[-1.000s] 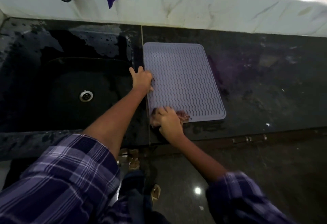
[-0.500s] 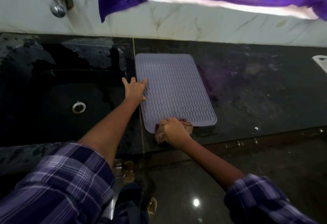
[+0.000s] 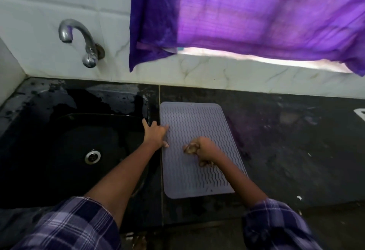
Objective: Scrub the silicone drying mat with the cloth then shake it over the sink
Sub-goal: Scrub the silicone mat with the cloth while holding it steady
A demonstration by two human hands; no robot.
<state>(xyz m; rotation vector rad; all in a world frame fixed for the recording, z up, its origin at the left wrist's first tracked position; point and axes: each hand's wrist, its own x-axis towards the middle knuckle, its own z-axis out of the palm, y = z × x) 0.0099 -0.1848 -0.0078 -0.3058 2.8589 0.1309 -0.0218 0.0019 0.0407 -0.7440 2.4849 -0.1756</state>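
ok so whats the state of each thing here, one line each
mat: flat on the counter beside the sink
cloth: bunched in the right hand, on the mat
right hand: closed on the cloth, mid-mat
left hand: open, pressing the mat's left edge
tap: no water running
sink: wet, drain uncovered
curtain: hanging over the window
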